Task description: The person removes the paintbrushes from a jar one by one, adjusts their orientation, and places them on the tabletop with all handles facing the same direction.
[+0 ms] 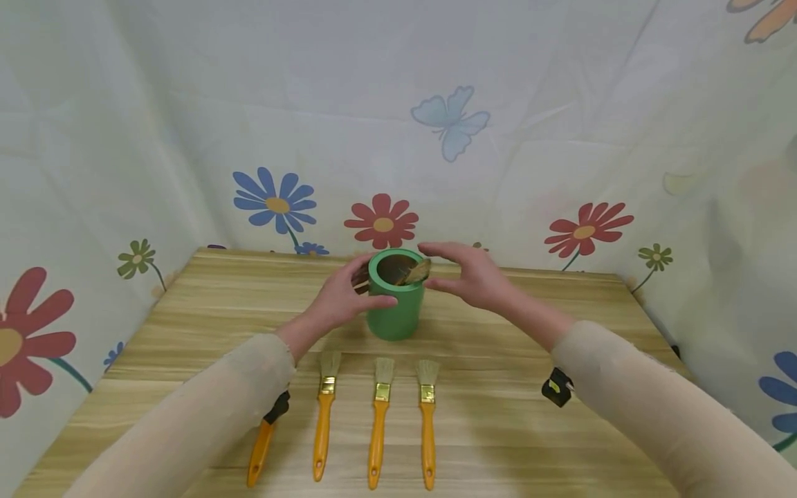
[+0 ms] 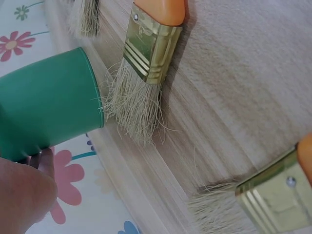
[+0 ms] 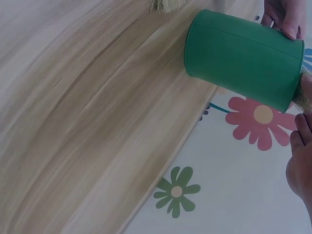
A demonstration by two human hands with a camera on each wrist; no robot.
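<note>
A flower-and-butterfly printed sheet (image 1: 398,104) backs a wooden counter (image 1: 560,332), where a green cup (image 1: 395,308) stands near the far edge at 12 o'clock from the person. A brush (image 1: 416,272) leans inside the cup, its bristles showing above the rim toward 3 o'clock. The left hand (image 1: 341,299) grips the cup from 9 o'clock, thumb pressed across the near wall and fingers (image 3: 287,17) curled round the far side. The right hand (image 1: 470,275) hovers at 3 o'clock of the cup with fingers straight and spread, holding nothing; whether a fingertip touches the brush cannot be told. At 6 o'clock of the cup, four orange-handled brushes (image 1: 381,422) lie side by side, bristles pointing toward it, the leftmost one (image 1: 261,449) partly hidden under the left sleeve. In the left wrist view, one brush's bristles (image 2: 134,105) reach just beside the cup's base.
</note>
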